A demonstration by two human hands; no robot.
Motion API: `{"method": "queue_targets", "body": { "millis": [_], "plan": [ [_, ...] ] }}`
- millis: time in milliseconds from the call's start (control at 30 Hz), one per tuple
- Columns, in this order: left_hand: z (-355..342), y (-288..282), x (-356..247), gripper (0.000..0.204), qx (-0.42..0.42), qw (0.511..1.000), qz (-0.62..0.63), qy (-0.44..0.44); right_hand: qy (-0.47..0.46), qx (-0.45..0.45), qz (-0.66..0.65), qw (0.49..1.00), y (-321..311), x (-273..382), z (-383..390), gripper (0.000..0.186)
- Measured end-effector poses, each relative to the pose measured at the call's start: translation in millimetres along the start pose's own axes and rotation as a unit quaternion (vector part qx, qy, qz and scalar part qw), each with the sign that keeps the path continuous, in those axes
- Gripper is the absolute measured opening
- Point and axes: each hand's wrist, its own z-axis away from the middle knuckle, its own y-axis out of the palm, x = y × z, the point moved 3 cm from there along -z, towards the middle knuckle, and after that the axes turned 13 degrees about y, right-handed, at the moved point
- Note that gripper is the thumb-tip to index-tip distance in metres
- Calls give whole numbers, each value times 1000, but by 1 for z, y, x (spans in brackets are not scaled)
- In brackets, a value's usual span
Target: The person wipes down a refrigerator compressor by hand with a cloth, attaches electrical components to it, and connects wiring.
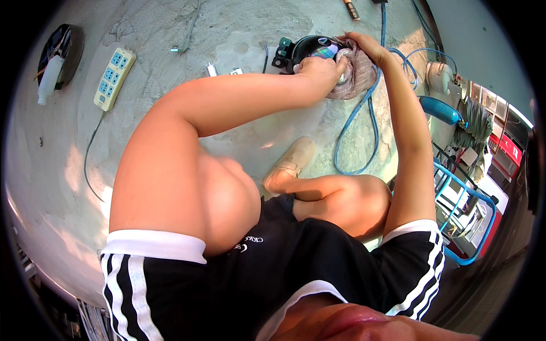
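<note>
A glossy black rounded device (307, 46) with a shiny multicoloured patch is on the concrete floor, far from my body. A dark green and black fitting (282, 52) sits at its left side. Over its right side bunches a greyish-pink cloth (359, 71). My left hand (319, 74) is closed at the device's near edge, its thumb against the cloth; its fingertips are partly hidden. Wrapped round the far right side is my right hand (367, 46), fingers bent over the cloth and the device's rim. The device's underside is hidden.
A cream power strip (115, 78) and a dark round container with a white bottle (51, 78) lie left. A blue hose (371, 122) loops beside my right forearm. A teal tank (441, 111) and blue metal frame (463, 213) stand right. A handled tool (352, 9) lies at the far edge.
</note>
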Motion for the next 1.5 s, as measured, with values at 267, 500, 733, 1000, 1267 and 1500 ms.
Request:
{"method": "queue_targets", "body": {
  "millis": [267, 500, 733, 1000, 1267, 1500],
  "plan": [
    [0, -9, 9, 83, 26, 999, 34, 17, 77, -114, -186, 973, 42, -47, 93, 48],
    [8, -15, 16, 91, 23, 998, 55, 26, -3, -51, -361, 931, 109, -65, 121, 44],
    [32, -21, 36, 76, -26, 990, 87, 110, -16, 88, -513, 853, 154, -56, 126, 40],
    [94, -52, 78, 53, 107, 965, 233, 60, -71, 278, -510, 811, 214, -39, 104, 39],
    [71, -132, 0, 54, 151, 875, 456, -58, -223, 437, -440, 752, 202, -70, 134, 56],
    [22, -111, -42, 50, 176, 899, 400, -18, -359, 212, -530, 738, 168, -124, 130, 47]
  ]
}}
